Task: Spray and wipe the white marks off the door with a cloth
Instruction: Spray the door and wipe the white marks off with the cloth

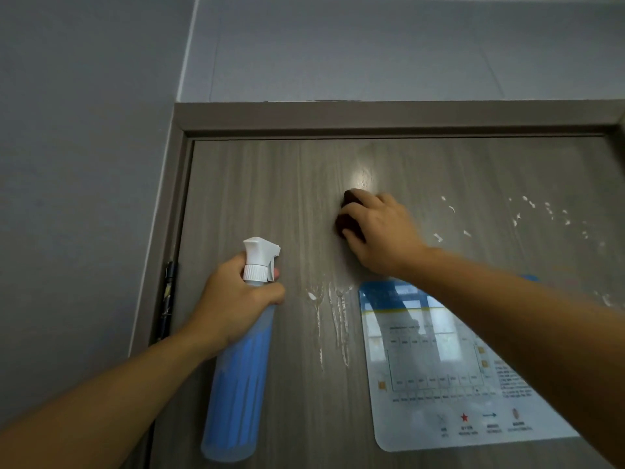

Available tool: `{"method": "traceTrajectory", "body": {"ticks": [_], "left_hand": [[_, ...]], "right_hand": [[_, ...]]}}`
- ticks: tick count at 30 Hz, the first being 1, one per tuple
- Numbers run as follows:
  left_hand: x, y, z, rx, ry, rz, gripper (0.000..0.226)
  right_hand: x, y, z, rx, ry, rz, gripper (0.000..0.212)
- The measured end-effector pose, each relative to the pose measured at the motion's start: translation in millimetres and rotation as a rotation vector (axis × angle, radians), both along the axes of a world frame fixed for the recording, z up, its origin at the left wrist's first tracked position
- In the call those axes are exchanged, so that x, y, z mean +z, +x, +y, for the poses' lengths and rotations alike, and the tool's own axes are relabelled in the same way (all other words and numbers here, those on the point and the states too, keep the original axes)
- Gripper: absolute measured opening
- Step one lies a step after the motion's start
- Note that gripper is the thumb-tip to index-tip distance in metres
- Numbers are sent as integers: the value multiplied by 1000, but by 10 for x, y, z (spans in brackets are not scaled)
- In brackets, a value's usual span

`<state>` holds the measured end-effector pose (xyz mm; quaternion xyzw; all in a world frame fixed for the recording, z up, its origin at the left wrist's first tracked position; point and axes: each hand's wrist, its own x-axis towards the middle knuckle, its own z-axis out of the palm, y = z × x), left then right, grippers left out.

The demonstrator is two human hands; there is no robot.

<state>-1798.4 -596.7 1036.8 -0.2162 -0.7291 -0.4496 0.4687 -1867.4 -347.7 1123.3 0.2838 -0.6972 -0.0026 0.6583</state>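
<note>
Dark brown cloth (348,214), bunched small, sits under the right hand (378,231), whose curled fingers press it flat against the grey wood-grain door (257,184) high up near the middle, just below a bright glare spot. By the look of it the wiping step is in hand. The left hand (236,299) is wrapped round the neck of a spray bottle (240,367) of blue liquid, one finger in front of the white trigger, the nozzle towards the door.

White marks remain: wet streaks (338,319) running down just below the cloth, and a scatter of flecks (527,211) well to the right. The next move probably calls for carrying the cloth down over the streaks, then across to the flecks, spraying again where they cling.

A laminated plan sheet (439,384) hangs on the door under the right forearm; its print is too small to read, and the bottle shows no label.
</note>
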Motion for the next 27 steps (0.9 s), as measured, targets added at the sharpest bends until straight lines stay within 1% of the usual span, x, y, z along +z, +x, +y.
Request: {"method": "traceTrajectory", "body": {"ticks": [1,3,5,6,8,10,12,13,14,15,16,18,21,23,24,25,27], "left_hand": [[0,2,2,-4,-1,0,34],[-3,1,-2,-1,1,4,27],[-8,-6,-4,14,6,8,21],[-11,-4,0,14,6,7,21],[-13,10,11,12,7,6,23],[-10,17,8,16,6,1,22],[-18,18,6,14,12,-3,23],[-24,25,12,11,18,-3,25],[-31,38,24,10,25,-3,30],[-36,51,38,10,31,-6,34],[-40,57,47,11,35,-8,37],[-41,57,59,14,44,-7,38],[-46,51,65,16,75,-3,38],[-54,52,67,17,80,-10,37],[-59,54,68,19,81,-13,37],[-61,59,69,19,82,-16,38],[-59,63,62,17,84,-26,37]], "right_hand": [[-91,-2,-37,33,45,15,38],[-271,-5,-15,93,236,20,39],[-345,23,87,69,421,-34,42],[-321,45,140,41,465,-59,43],[-203,60,187,10,436,-59,42],[-64,54,130,23,283,-29,41],[-9,56,-43,6,77,-28,42],[-31,52,-150,0,-8,-29,43],[-84,45,-247,12,-51,-21,44],[-164,36,-321,42,-36,-8,44],[-258,32,-362,78,31,6,43],[-420,31,-329,125,241,12,41],[-548,76,-136,113,542,-37,38],[-530,130,-32,67,662,-62,35],[-472,142,1,38,671,-51,34],[-393,139,10,17,634,-28,33],[-260,99,-40,39,461,22,33]]}}
